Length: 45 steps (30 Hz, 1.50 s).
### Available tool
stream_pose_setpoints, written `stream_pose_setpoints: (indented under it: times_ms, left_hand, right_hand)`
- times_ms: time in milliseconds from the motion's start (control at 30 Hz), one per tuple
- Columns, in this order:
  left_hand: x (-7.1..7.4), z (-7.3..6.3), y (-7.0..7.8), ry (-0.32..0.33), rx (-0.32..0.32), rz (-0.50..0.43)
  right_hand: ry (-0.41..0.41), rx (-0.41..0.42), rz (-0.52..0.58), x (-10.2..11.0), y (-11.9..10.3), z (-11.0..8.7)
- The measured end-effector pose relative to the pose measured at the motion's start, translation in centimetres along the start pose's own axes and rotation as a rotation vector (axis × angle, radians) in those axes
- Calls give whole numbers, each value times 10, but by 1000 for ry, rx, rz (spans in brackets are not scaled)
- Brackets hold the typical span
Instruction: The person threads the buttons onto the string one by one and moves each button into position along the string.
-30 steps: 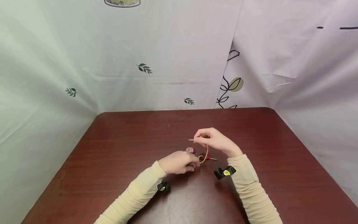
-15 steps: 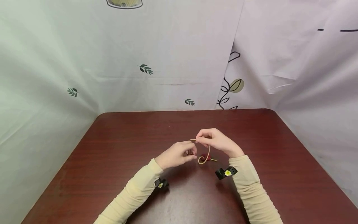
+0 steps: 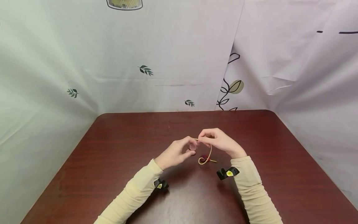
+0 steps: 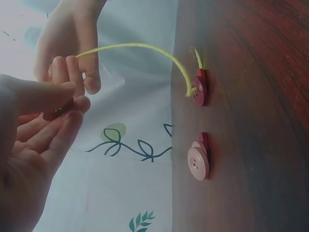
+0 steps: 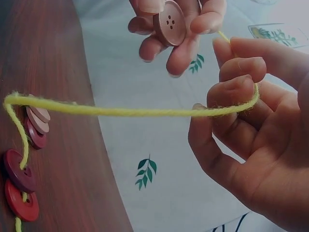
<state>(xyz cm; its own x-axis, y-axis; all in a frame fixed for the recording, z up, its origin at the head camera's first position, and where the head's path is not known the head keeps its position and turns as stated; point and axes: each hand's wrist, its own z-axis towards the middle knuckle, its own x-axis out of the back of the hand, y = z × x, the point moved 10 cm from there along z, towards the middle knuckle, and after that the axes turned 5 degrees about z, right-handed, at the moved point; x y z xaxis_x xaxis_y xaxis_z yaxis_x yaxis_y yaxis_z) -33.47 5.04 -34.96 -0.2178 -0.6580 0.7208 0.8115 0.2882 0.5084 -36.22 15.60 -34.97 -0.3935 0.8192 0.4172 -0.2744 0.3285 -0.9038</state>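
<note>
Fingers (image 4: 65,133) of L hand (image 3: 174,153) are pinched on a 4-hole brown button (image 5: 170,30), held just beside R hand (image 3: 223,143), by which yellow yarn (image 5: 145,112) is pinched nr its tip; far end's threaded thru red buttons (image 5: 18,203) on table (image 3: 134,133). Prob. stringing step; hole must apparently be lined up w/ tip. Vs earlier, L hand's been raised from table.

- A brownish-pink four-hole button (image 5: 175,34) stood on edge, raised in the left hand (image 3: 174,153).
- Yellow yarn (image 5: 145,112), pinched near one end by the right hand (image 3: 221,143), curved down through an overlapping maroon button (image 5: 13,170) and red button (image 5: 33,208).
- Two pale pink buttons (image 4: 197,172) and a crimson button (image 4: 205,141) lay overlapped nearby on the table (image 3: 126,140).
</note>
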Motion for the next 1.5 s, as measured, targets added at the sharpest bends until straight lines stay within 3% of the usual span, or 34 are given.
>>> stream_pose_setpoints:
  times_ms: [200, 367, 1233, 1500]
  left_hand:
    - [12, -1, -1, 97, 5, 15]
    - [17, 0, -3, 127, 31, 20]
    - [12, 1, 0, 89, -11, -11]
    - [12, 1, 0, 86, -15, -9]
  right_hand:
    - [-56, 19, -14, -6, -3, -2]
    - [-118, 31, -28, -14, -5, -3]
    - [-107, 15, -105, -18, -3, 1]
    - [-120, 49, -137, -20, -5, 1]
